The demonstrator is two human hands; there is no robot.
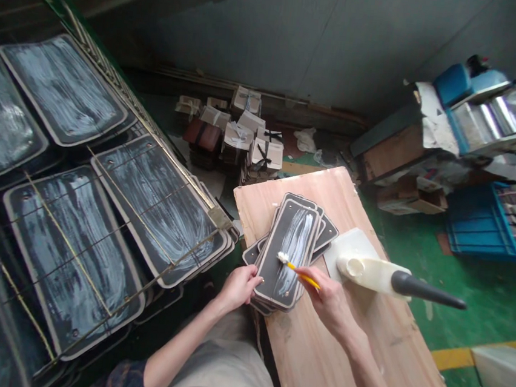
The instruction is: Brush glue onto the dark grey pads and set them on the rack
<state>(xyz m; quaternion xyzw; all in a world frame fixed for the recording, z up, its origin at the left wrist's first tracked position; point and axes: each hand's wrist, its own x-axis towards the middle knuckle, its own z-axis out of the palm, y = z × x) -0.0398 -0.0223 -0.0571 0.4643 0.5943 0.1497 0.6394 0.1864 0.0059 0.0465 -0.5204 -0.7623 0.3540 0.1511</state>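
My right hand (327, 297) is closed round a yellow-handled brush (304, 274), its white-coated bristles on the face of a dark rounded panel (272, 259). Streaks of white paste run down the right half of that panel, which has a pale border and small corner holes. With fingers and thumb, my left hand (236, 286) grips the panel's lower left edge. More dark panels (328, 232) lie beneath it, turned at differing angles. To the right of the stack lies a cream plastic bottle (376, 272) with a long dark nozzle.
The wooden board (389, 352) bears the stack. On my left, a wire rack (148, 292) holds several white-smeared panels (73, 261). Tied bundles (238, 137) sit on the floor ahead. A blue-and-silver machine (485, 112) and a blue crate (474, 223) stand at the right.
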